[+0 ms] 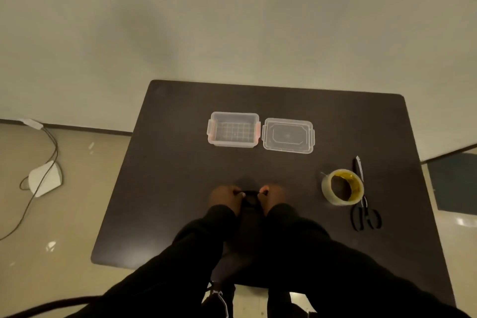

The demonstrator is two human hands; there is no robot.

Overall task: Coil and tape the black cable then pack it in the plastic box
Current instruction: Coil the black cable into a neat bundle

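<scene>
The black cable is bunched between my two hands near the middle of the dark table. My left hand grips its left end and my right hand grips its right end; how it is coiled is hard to make out against the dark surface. The clear plastic box stands open farther back, with its clear lid lying flat just right of it. A roll of tape stands to the right of my hands.
Black-handled scissors lie behind and under the tape roll near the table's right edge. On the floor at the left sit a white device and a thin trailing wire. A wall rises behind the table.
</scene>
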